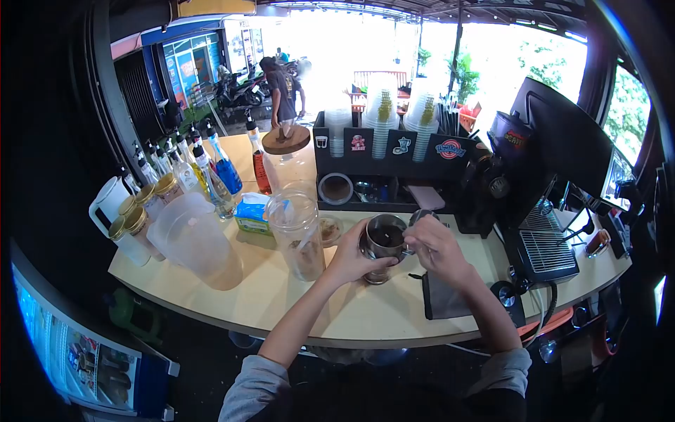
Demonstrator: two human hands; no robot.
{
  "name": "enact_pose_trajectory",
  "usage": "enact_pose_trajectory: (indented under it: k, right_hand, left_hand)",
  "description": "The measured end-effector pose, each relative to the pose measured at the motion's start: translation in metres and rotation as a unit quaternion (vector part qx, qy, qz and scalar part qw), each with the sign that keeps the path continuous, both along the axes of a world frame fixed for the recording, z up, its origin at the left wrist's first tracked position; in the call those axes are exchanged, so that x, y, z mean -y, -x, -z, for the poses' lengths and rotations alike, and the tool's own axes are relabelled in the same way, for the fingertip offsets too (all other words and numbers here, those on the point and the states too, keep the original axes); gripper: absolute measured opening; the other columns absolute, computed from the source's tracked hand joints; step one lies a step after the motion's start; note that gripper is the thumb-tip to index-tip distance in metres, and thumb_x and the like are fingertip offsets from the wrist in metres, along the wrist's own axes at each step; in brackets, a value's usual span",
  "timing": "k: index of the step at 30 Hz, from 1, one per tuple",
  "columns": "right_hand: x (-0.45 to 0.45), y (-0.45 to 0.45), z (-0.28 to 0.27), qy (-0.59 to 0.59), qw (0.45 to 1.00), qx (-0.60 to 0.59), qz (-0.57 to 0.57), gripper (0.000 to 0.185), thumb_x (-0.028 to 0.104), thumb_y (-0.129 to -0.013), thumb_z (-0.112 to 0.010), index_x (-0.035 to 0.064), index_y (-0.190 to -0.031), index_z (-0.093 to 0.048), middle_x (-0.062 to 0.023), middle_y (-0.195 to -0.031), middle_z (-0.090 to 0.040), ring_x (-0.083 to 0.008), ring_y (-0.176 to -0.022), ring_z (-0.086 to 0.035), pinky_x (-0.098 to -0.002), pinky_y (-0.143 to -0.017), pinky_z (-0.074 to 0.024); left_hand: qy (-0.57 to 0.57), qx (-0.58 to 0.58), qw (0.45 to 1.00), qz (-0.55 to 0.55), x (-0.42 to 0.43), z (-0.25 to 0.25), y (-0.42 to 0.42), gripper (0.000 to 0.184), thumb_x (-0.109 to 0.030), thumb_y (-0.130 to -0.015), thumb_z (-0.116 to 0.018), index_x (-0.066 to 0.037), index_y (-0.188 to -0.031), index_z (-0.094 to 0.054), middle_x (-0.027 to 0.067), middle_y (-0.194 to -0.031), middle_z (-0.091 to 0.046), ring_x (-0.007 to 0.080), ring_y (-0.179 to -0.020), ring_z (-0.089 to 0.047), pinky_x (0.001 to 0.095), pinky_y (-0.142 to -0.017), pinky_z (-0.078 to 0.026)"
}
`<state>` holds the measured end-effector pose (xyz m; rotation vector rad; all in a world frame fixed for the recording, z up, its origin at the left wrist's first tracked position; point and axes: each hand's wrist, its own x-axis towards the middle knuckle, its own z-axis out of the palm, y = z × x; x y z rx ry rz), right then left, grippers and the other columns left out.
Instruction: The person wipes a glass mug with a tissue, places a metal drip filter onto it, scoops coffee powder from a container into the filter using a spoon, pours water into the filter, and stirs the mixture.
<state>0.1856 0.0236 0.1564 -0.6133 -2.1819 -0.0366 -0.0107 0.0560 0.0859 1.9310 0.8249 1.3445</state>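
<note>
My left hand [355, 254] is wrapped around the side of a metal cup [386, 236] with something dark inside. Over the cup's right rim, the fingers of my right hand [437, 246] are pinched together. A small round shiny piece shows behind those fingers, and what they grip is too small to make out. To the left of my left hand stands a tall clear plastic jar [294, 218], with a small round dish [328, 231] beside it. A dark folded cloth or mat [444, 299] lies under my right forearm.
A large frosted pitcher [193, 235], a tissue pack [254, 214] and several syrup bottles [223, 165] stand left. Behind is a black organizer [390, 176] with stacked plastic cups [382, 112]. An espresso machine's drip tray [547, 251] is right. A person [281, 95] stands outside.
</note>
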Motion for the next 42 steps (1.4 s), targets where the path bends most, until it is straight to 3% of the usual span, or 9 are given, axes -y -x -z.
enact_pose_trajectory:
  k: [4,17,23,25,28,31,34,37,42]
  right_hand:
    - [0.0045,0.0035,-0.002,0.04,0.999,-0.018,-0.02,0.012,0.005,-0.081,-0.066,0.0014,-0.091,-0.06,-0.0097,-0.081,-0.056,-0.0275,-0.074,-0.055,-0.0385,-0.062,-0.0453]
    - [-0.0008,0.0016,0.0033,0.026,0.999,-0.008,0.018,0.016,0.007,-0.079,-0.069,0.0023,-0.092,-0.062,-0.0095,-0.082,-0.056,-0.027,-0.073,-0.056,-0.0378,-0.06,-0.0459]
    - [0.0025,-0.002,-0.0013,-0.011,0.999,0.03,-0.027,0.015,0.006,-0.079,-0.069,0.0018,-0.091,-0.061,-0.0104,-0.08,-0.055,-0.0283,-0.072,-0.056,-0.0374,-0.061,-0.046]
    - [-0.0021,-0.0041,-0.0009,0.043,0.999,-0.017,0.01,0.008,0.007,-0.085,-0.063,0.0016,-0.092,-0.063,-0.0084,-0.078,-0.059,-0.0244,-0.073,-0.056,-0.0346,-0.065,-0.0456]
    - [0.0033,0.0026,0.0009,0.043,0.998,-0.037,-0.041,0.008,0.008,-0.087,-0.062,0.0017,-0.091,-0.063,-0.0081,-0.077,-0.059,-0.0241,-0.073,-0.056,-0.0345,-0.066,-0.0457]
    - [-0.0015,-0.0044,0.0012,0.031,0.999,-0.018,0.002,0.009,0.01,-0.088,-0.06,0.0014,-0.09,-0.063,-0.0081,-0.076,-0.059,-0.0242,-0.073,-0.056,-0.0341,-0.065,-0.0455]
    - [0.0016,0.0015,-0.0039,0.084,0.995,-0.047,0.009,0.009,0.002,-0.083,-0.063,0.0005,-0.091,-0.06,-0.011,-0.08,-0.057,-0.0286,-0.075,-0.056,-0.0383,-0.066,-0.0459]
    - [0.0052,0.0045,-0.0013,0.033,0.999,-0.017,-0.018,0.009,0.009,-0.09,-0.058,0.0016,-0.089,-0.062,-0.0093,-0.077,-0.059,-0.0254,-0.072,-0.056,-0.034,-0.065,-0.0452]
    - [0.0001,0.0018,0.0007,0.046,0.998,-0.032,0.003,0.007,0.004,-0.085,-0.061,0.0017,-0.091,-0.061,-0.0102,-0.079,-0.058,-0.0271,-0.073,-0.056,-0.0363,-0.065,-0.0459]
  left_hand:
    - [-0.007,-0.007,1.0,-0.013,0.0007,-0.0008,-0.0004,0.079,-0.027,-0.056,-0.089,-0.001,-0.119,-0.05,0.0134,-0.111,-0.063,0.0225,-0.103,-0.061,0.0342,-0.091,-0.048]
    - [-0.002,0.006,1.0,-0.005,-0.0007,0.0025,0.0,0.079,-0.026,-0.057,-0.089,0.0,-0.121,-0.049,0.0137,-0.11,-0.063,0.0219,-0.101,-0.062,0.0338,-0.09,-0.048]
    - [-0.017,-0.007,1.0,-0.014,0.0016,-0.0015,-0.0001,0.078,-0.025,-0.058,-0.088,0.0,-0.12,-0.049,0.0134,-0.11,-0.063,0.022,-0.102,-0.062,0.0339,-0.091,-0.048]
    - [-0.004,-0.003,1.0,-0.012,0.0018,-0.0006,-0.0002,0.078,-0.025,-0.058,-0.088,0.0,-0.12,-0.049,0.0134,-0.11,-0.063,0.0222,-0.102,-0.062,0.0339,-0.091,-0.048]
    - [-0.001,0.004,1.0,-0.011,-0.0001,0.0011,-0.001,0.079,-0.025,-0.057,-0.089,0.0,-0.121,-0.049,0.0134,-0.11,-0.063,0.0224,-0.103,-0.061,0.034,-0.091,-0.047]
    - [0.0,-0.001,1.0,-0.014,0.0002,0.0005,-0.0002,0.079,-0.025,-0.057,-0.089,0.0,-0.12,-0.049,0.0134,-0.111,-0.063,0.0224,-0.103,-0.061,0.0342,-0.092,-0.047]
    - [0.009,-0.001,1.0,-0.011,-0.0004,0.0023,-0.0003,0.079,-0.024,-0.056,-0.089,0.0,-0.121,-0.05,0.0132,-0.111,-0.062,0.0224,-0.103,-0.061,0.0342,-0.092,-0.047]
    - [-0.004,0.001,1.0,-0.012,-0.0001,0.0011,-0.0009,0.079,-0.024,-0.056,-0.089,-0.001,-0.121,-0.049,0.013,-0.111,-0.062,0.0222,-0.103,-0.061,0.0341,-0.092,-0.047]
    - [0.023,-0.009,1.0,-0.01,0.0008,0.0,-0.0006,0.079,-0.023,-0.056,-0.089,-0.001,-0.121,-0.049,0.0129,-0.112,-0.062,0.0219,-0.104,-0.061,0.0343,-0.093,-0.047]
